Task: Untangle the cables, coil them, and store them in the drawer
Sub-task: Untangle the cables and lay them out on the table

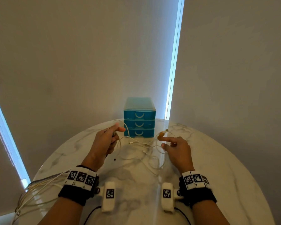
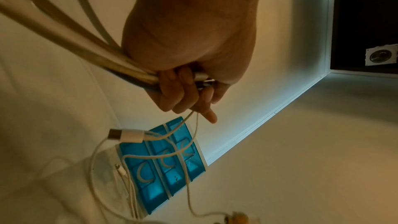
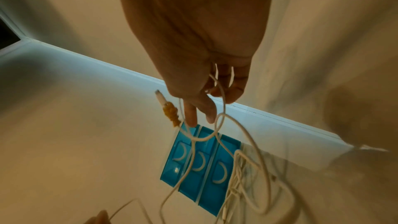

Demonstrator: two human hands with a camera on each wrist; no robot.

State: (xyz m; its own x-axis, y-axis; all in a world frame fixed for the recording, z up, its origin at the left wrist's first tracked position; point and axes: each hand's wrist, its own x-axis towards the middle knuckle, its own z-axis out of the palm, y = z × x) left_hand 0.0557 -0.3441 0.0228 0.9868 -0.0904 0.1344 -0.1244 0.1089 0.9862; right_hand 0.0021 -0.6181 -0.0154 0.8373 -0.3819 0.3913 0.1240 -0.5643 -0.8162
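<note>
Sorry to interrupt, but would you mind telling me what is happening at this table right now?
A person is sorting a tangle of white cables on a round marble table. The left hand grips a bundle of cable ends, while the right hand holds up a cable whose end wears an orange wrap. The blue three-drawer organizer behind them has all its drawers shut, so nothing is stored yet.

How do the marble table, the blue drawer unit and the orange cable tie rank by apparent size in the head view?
1. marble table
2. blue drawer unit
3. orange cable tie
</note>
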